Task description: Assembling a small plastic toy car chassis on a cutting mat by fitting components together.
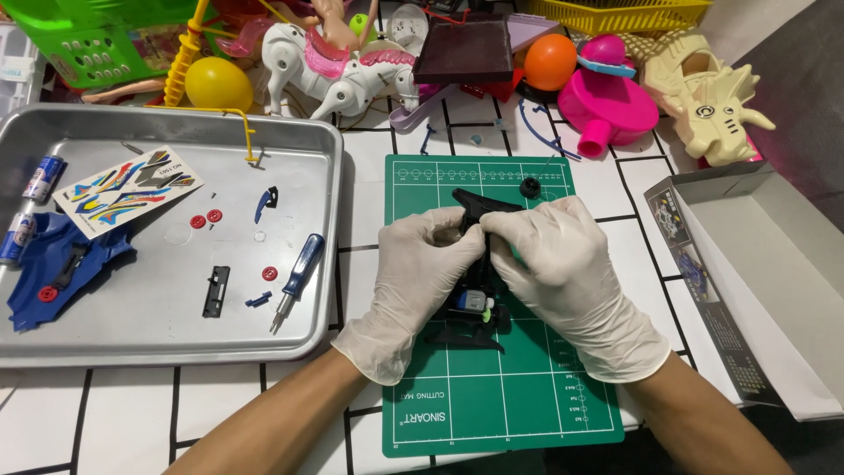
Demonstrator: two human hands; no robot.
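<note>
Two gloved hands, left [418,264] and right [563,264], grip closed around black toy chassis [479,211].

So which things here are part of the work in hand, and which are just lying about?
In hand: left hand and right hand on the black toy car chassis, green cutting mat, metal tray with screwdriver, blue body shell, sticker sheet.

Lying about: white toy horse, orange ball, cream dinosaur.
</note>
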